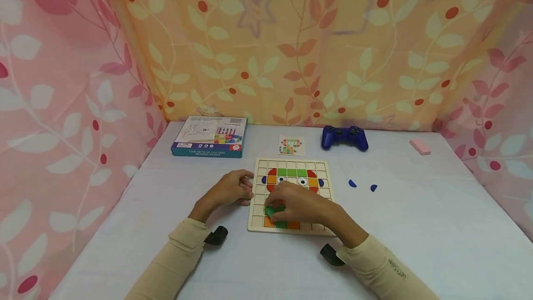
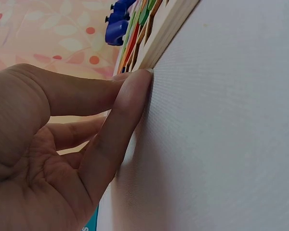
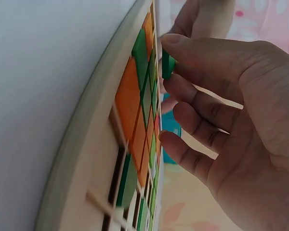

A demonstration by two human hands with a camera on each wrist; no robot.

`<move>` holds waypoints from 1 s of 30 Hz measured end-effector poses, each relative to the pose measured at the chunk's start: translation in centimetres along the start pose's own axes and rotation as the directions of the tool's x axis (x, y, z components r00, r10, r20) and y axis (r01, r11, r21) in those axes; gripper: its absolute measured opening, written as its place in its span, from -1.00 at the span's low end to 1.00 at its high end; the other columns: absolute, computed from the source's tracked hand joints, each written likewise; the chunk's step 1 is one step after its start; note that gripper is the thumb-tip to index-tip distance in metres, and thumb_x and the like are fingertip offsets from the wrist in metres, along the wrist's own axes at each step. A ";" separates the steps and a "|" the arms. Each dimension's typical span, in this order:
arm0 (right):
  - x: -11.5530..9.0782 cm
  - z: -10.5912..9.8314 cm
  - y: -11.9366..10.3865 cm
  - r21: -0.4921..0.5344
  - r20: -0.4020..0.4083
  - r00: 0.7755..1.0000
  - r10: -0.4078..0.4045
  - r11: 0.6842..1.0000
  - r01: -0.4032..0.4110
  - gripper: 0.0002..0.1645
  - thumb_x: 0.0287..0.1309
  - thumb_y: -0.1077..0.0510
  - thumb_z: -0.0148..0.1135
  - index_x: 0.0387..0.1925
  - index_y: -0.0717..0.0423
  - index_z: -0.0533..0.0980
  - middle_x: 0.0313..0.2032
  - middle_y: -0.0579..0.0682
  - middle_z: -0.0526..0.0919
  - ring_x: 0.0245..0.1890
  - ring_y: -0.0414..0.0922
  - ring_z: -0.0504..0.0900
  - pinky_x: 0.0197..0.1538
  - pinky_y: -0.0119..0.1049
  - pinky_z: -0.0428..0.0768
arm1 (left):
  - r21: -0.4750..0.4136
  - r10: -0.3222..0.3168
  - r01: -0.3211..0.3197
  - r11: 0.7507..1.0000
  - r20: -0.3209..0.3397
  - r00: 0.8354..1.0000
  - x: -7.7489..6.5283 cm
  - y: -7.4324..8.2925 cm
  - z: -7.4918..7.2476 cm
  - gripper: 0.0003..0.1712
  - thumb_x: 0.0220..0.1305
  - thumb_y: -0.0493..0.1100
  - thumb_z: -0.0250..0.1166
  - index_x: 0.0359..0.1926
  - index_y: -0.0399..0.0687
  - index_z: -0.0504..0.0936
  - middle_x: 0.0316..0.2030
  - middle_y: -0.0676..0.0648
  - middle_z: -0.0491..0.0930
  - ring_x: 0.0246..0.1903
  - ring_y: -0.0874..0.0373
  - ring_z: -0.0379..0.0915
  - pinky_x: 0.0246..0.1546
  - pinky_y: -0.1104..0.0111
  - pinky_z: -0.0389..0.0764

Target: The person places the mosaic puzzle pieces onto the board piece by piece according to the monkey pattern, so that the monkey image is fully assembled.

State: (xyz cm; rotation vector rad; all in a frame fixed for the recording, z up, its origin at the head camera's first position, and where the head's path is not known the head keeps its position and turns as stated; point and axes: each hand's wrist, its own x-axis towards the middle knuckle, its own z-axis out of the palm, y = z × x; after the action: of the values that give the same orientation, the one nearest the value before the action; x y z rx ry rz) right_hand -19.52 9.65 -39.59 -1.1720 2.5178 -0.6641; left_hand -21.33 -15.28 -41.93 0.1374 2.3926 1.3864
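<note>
A wooden grid board (image 1: 257, 221) lies on the table, partly filled with red, green, orange and blue pieces that form a face with two eyes. My right hand (image 1: 301, 203) is over its lower part and pinches a small green puzzle piece (image 3: 167, 65) between thumb and index finger, close above the board. The other fingers of that hand are loosely bent. At the board's left edge, my left hand (image 1: 229, 189) touches the rim with thumb and fingertips, as the left wrist view shows. Part of the pattern is hidden under my right hand.
Two blue rounded pieces, one nearer (image 1: 352, 183) and one further right (image 1: 374, 188), lie right of the board. Behind it are a pattern card (image 1: 292, 145) and a blue game controller (image 1: 344, 137). A flat box (image 1: 208, 147) is back left, a pink block (image 1: 420, 146) far right.
</note>
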 end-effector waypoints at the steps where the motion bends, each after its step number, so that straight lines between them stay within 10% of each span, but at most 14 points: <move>1: 0.1 0.1 -0.2 0.002 0.000 1.000 -0.004 1.000 0.004 -0.65 0.25 -0.04 0.54 0.05 -0.09 0.77 -0.09 -0.30 0.70 0.01 -0.25 0.53 0.22 -0.26 0.63 | -0.001 0.003 -0.003 1.000 0.001 1.000 0.0 0.0 0.0 -0.32 0.31 -0.38 0.43 0.42 -0.27 0.46 -0.05 -0.19 0.59 -0.27 0.08 0.62 -0.23 0.34 0.81; 30: 1.6 2.0 -2.1 -0.063 0.019 0.995 -0.098 0.993 0.099 -0.75 0.29 0.11 0.46 -0.01 -0.05 0.79 -0.14 -0.27 0.72 -0.07 -0.30 0.53 0.13 -0.40 0.60 | -0.011 0.017 -0.017 1.000 0.000 1.000 0.0 -0.2 0.1 -0.32 0.31 -0.41 0.40 0.43 -0.30 0.45 -0.06 -0.21 0.61 -0.29 0.08 0.65 -0.23 0.32 0.82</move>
State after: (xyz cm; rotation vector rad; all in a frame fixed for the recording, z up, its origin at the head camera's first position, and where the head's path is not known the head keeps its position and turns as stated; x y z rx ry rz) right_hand -18.28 6.66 -40.30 -1.3255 2.4982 -0.5990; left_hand -21.34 -15.32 -42.15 0.1550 2.3887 1.4061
